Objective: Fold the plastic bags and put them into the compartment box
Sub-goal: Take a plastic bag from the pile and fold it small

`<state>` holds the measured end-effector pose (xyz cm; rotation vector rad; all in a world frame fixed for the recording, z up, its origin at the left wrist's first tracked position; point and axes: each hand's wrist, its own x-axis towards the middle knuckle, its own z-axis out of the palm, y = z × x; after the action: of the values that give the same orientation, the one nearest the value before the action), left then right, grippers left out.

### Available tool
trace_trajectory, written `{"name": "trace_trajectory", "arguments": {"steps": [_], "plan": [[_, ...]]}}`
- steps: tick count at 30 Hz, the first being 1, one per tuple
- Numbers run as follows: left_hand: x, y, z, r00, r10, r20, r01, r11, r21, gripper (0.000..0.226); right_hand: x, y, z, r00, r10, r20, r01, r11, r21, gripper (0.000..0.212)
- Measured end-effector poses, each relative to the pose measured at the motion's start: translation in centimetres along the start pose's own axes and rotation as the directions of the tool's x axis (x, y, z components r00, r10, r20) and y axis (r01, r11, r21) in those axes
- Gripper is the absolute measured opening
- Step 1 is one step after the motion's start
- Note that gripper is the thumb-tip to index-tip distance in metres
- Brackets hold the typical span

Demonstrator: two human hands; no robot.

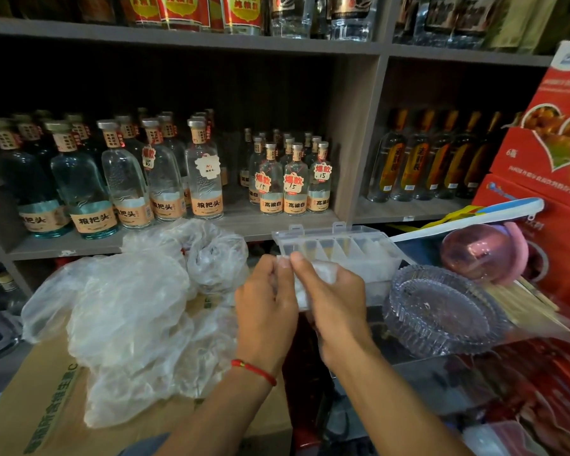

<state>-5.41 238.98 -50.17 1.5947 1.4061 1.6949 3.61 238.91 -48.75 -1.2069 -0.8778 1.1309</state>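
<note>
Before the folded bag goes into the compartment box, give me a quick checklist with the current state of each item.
1. Folded plastic bag held by both hands: ok; left hand and right hand pinch it.
2. Fold tight enough to fit: cannot tell, hands cover most of it.
3. Compartment box lid open: ok.
4. A free compartment: cannot tell; the right ones look filled with white, the left ones unclear.
5. Path to box: ok, it sits just behind the hands.
6. Glass dish beside the box: ok, apart from the hands.
</note>
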Motion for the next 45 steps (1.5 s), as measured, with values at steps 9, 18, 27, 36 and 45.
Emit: {"name": "trace_trajectory", "arguments": {"steps": [9, 18, 27, 36, 45], "plan": [[0.3, -1.2, -0.6, 0.992, -0.105, -0.070, 0.090, 0.979, -0.185, 0.030, 0.9, 1.4, -0.1, 0.960, -0.279, -0.030, 0.277, 0.959, -0.058, 0.042], [-0.9, -1.2, -1.7, 0.996, -0.082, -0.041, 0.078, 0.992, -0.097, 0.032, 0.0, -0.1, 0.2, 0.988, -0.048, 0.150, 0.075, 0.980, -0.182, 0.067], [-1.2, -1.0, -2.1, 0.985, -0.161, -0.055, 0.143, 0.958, -0.249, 0.026, -0.4, 0.8, 1.0, 0.973, -0.229, 0.028, 0.230, 0.972, -0.041, 0.021], [-0.8, -1.2, -2.8, 0.976, -0.188, -0.106, 0.158, 0.957, -0.241, 0.035, 0.5, -0.8, -1.2, 0.983, -0.177, -0.050, 0.172, 0.980, -0.096, 0.048], [-1.5, -1.0, -2.6, 0.994, -0.092, -0.067, 0.082, 0.988, -0.131, 0.027, -0.8, 0.1, 0.2, 0.977, -0.109, 0.184, 0.123, 0.990, -0.065, 0.022]]}}
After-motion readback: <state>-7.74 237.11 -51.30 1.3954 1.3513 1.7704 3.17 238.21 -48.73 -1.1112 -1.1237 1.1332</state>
